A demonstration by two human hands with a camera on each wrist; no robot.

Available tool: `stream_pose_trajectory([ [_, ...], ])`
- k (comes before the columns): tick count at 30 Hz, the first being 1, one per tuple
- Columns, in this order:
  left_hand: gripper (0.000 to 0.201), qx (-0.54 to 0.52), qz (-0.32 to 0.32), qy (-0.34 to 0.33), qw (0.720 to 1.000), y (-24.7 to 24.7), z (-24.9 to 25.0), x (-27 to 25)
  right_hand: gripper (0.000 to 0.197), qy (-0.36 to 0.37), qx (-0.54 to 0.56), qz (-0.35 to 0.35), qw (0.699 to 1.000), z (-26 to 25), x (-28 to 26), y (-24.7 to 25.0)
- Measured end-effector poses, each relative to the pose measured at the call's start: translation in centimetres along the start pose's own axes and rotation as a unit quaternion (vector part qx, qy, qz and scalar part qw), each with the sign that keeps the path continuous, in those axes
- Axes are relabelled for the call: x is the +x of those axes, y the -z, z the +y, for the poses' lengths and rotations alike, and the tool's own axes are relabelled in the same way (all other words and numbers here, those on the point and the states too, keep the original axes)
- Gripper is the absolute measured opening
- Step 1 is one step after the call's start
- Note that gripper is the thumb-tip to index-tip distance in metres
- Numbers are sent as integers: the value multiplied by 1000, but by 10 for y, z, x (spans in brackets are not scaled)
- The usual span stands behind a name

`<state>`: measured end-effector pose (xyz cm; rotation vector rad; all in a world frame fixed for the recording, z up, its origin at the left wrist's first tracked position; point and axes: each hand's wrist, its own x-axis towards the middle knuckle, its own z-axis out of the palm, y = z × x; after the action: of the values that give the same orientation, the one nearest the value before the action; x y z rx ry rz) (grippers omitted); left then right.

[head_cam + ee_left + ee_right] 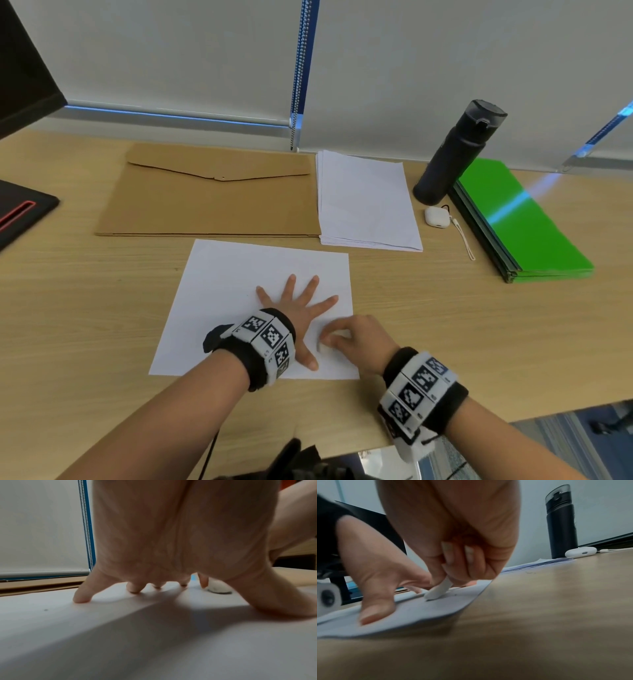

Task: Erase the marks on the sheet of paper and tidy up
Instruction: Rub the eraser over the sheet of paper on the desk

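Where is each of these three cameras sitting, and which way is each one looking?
Head: worn on the head, looking down at the desk; both forearms, left hand spread on the sheet of paper.
Left wrist: low, looking along spread fingers pressing the sheet.
Right wrist: low, looking along the right hand pinching a white eraser.
Shared: both wrist views show the eraser; head and right wrist show the black bottle.

eraser (437, 591) half hidden by fingers (453, 561)
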<state>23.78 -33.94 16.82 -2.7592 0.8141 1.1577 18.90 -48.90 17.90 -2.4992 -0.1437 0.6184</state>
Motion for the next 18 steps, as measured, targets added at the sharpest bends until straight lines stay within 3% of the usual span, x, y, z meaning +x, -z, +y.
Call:
stream_pose_trajectory([
  [3,120,-4,4,-2,1000,0,0,0,21,-14,31,67,997,-1,1,-5],
  [9,121,2,0,2,1000,-2,0,1,23,-18,-8,-20,1000,10,-25,-10],
  [15,120,3,1,-2,1000,-1,-1,1,21,-46,37,77,995,2,-8,-8],
  [18,121,5,1,3,1000,0,0,1,24,-35,4,23,999,9,-31,-15],
])
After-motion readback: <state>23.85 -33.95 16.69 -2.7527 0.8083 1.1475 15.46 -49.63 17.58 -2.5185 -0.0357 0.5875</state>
